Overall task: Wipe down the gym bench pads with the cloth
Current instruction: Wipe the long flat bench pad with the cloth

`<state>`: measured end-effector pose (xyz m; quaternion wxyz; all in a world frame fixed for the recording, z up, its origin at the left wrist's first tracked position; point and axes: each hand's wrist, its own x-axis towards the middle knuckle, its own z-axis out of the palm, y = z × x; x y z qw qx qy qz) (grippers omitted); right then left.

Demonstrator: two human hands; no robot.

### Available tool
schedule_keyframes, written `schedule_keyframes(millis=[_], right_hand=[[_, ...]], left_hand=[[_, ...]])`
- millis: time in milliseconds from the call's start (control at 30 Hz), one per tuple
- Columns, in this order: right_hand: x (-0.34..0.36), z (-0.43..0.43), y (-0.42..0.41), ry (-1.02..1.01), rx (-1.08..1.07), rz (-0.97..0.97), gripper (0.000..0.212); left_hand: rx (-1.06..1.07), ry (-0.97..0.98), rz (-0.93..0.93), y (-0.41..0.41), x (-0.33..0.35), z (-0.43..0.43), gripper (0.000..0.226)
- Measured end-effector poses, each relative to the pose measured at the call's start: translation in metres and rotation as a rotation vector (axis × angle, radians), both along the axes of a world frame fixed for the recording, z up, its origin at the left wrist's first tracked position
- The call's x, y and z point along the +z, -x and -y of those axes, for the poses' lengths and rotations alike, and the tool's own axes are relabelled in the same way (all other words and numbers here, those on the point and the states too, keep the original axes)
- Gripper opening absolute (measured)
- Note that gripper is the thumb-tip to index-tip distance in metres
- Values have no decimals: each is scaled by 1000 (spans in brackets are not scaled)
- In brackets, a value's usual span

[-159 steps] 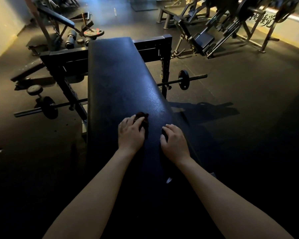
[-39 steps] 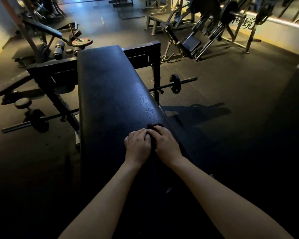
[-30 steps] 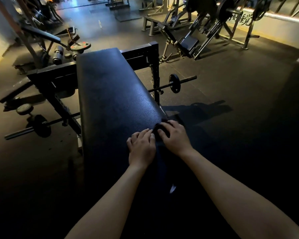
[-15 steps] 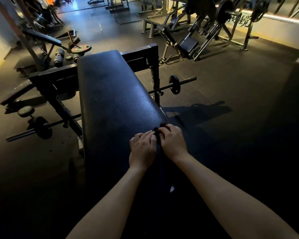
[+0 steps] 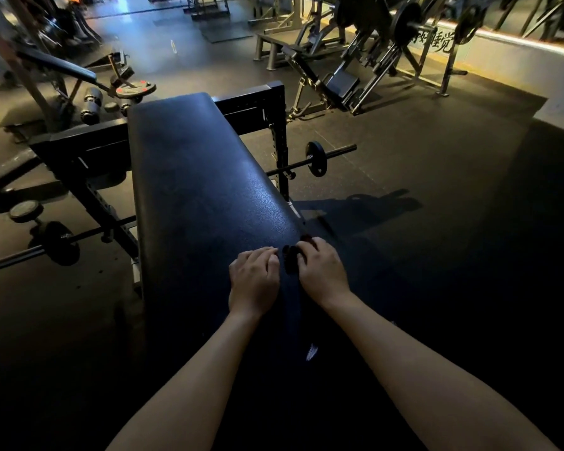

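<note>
A long black bench pad (image 5: 196,177) runs away from me down the middle of the view. A small dark cloth (image 5: 292,257) lies bunched on the pad near its right edge. My right hand (image 5: 321,271) presses down on the cloth with curled fingers. My left hand (image 5: 254,279) rests palm down on the pad just left of the cloth, fingers together, a small gap from the right hand. Most of the cloth is hidden under my right fingers.
A black rack frame (image 5: 274,125) stands at the far end of the bench. A barbell with small plates (image 5: 316,154) sticks out on the right, another end (image 5: 46,245) on the left. An incline bench (image 5: 62,66) and weight machines (image 5: 355,60) stand further off on dark rubber floor.
Over five seconds the cloth passed from under my left hand to my right. In the last half second my right hand shifted slightly right with the cloth, opening a gap between the hands.
</note>
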<state>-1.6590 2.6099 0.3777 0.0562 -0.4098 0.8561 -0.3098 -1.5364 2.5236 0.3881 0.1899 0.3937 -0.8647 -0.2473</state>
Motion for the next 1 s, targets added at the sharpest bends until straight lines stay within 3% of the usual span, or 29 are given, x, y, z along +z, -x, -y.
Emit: schedule_keyframes(millis=[100, 200, 333, 433, 533, 633, 900, 1000], right_hand=[[3, -2, -19, 16, 17, -40, 28], [5, -5, -45, 28, 101, -24, 31], [14, -16, -64, 14, 292, -39, 38], [15, -19, -49, 48, 120, -64, 27], [11, -15, -53, -13, -75, -48, 29], [10, 0, -83, 18, -49, -4, 27], [17, 21, -155, 38, 170, 35, 31], [14, 16, -134, 62, 20, -19, 26]], left_hand=[[-26, -44, -11, -3, 2, 1, 58], [-52, -159, -101, -13, 7, 3, 44], [-81, -166, -74, -41, 13, 10, 56], [-28, 28, 119, -75, 13, 23, 44], [-50, 31, 212, -104, 12, 30, 42], [-114, 40, 130, -126, 8, 29, 50], [-167, -109, -115, -150, 3, 28, 36], [-172, -17, -95, -159, 1, 31, 46]])
